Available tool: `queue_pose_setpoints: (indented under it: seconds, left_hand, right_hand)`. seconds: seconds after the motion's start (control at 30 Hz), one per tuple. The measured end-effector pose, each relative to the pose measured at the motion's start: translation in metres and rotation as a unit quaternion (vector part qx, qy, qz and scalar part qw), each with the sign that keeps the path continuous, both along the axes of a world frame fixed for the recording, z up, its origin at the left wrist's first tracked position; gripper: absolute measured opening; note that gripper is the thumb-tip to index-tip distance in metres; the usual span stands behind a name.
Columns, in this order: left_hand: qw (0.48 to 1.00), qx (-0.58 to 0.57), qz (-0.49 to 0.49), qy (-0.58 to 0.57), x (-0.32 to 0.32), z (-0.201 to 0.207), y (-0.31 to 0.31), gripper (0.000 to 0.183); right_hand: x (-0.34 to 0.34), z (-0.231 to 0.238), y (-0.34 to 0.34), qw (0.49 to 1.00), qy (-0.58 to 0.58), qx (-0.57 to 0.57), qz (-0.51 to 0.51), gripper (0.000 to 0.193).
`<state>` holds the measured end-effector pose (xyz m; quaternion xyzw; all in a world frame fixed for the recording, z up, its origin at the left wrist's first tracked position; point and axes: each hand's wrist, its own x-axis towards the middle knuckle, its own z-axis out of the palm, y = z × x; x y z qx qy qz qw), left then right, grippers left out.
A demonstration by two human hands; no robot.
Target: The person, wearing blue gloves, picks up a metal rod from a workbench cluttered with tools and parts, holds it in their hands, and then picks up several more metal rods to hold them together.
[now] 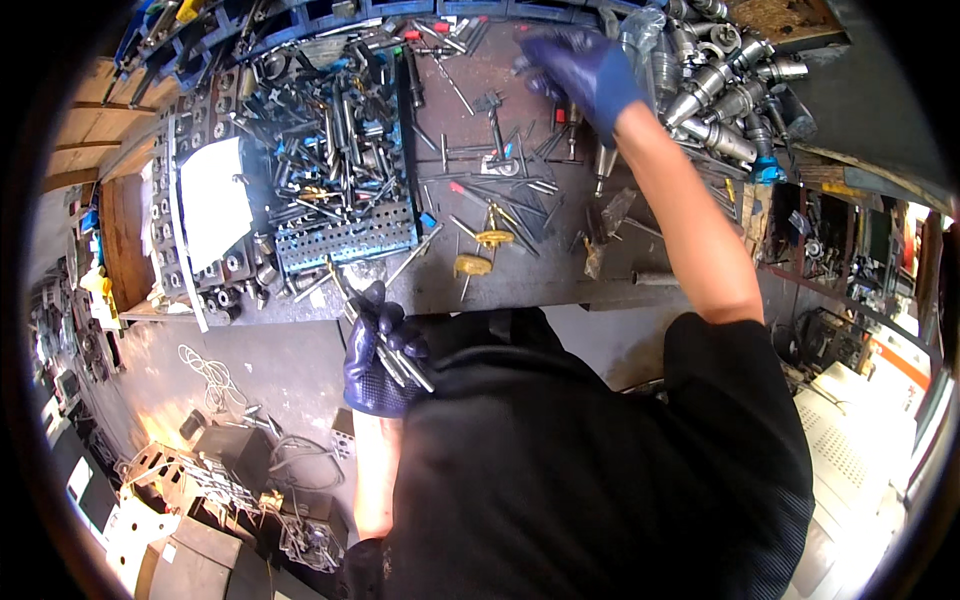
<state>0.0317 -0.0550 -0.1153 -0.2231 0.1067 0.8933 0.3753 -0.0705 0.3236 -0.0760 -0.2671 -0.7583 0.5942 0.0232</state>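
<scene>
My left hand (382, 345), in a dark purple glove, is closed around several metal drill bits (400, 366) in front of the bench's near edge. Their shanks stick out below the fingers and one long bit points up toward the bench. My right hand (575, 72), gloved alike, is stretched over the far part of the bench. Its fingers look apart, with nothing seen between them. Loose bits and thin rods (510, 187) lie scattered below it, along with yellow-handled hex keys (473, 265). A blue perforated tray (345, 238) heaped with cutting tools stands at the left.
Metal tool holders (715, 95) are piled at the far right. Blue bins (370, 10) line the back edge. A white paper sheet (212, 205) lies left of the tray over a rack of holders. Cables (212, 378) and metal boxes (232, 452) are on the floor at left.
</scene>
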Motion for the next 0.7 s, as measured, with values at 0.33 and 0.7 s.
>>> queue_pose_setpoints:
  seconds: [0.33,0.7]
  left_hand:
    - [0.998,0.007,-0.056,-0.01,-0.003,-0.01,0.011,0.042]
    - [0.995,-0.027,-0.092,-0.005,-0.001,-0.011,0.024,0.041]
  right_hand:
    - [0.125,-0.09,-0.022,0.874,-0.26,0.394,0.114,0.032]
    - [0.127,-0.108,-0.031,0.859,-0.233,0.401,0.219,0.037]
